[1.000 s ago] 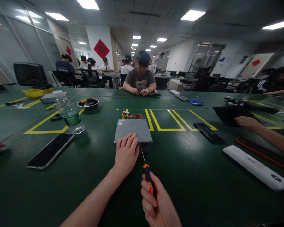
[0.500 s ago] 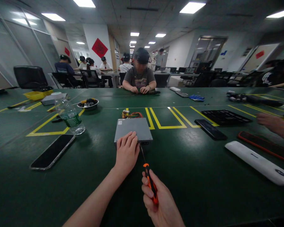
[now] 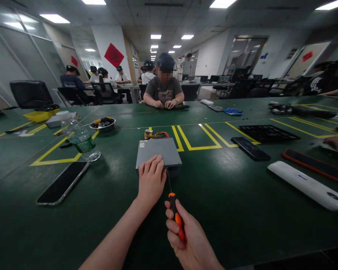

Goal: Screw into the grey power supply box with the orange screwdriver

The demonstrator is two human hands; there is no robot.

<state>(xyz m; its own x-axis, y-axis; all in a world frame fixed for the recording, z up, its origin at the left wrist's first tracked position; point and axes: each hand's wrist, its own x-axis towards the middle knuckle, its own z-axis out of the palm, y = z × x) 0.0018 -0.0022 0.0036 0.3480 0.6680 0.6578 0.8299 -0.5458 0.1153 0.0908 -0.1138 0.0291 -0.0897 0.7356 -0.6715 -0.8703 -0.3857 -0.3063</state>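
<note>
In the head view, the person's left hand [image 3: 151, 183] lies on the near left part of a grey metal box [image 3: 159, 148], its fingers laid flat on top, not closed around it. The box sits on the green counter [image 3: 228, 217], with coloured wires [image 3: 160, 134] at its far side. The right hand [image 3: 192, 234] grasps 1 orange-and-black screwdriver [image 3: 173, 204], its shaft pointing at the box's near face; tip contact cannot be told. To the left stand 1 bottle [image 3: 86, 143] and, lying nearer, 1 phone [image 3: 63, 183].
</note>
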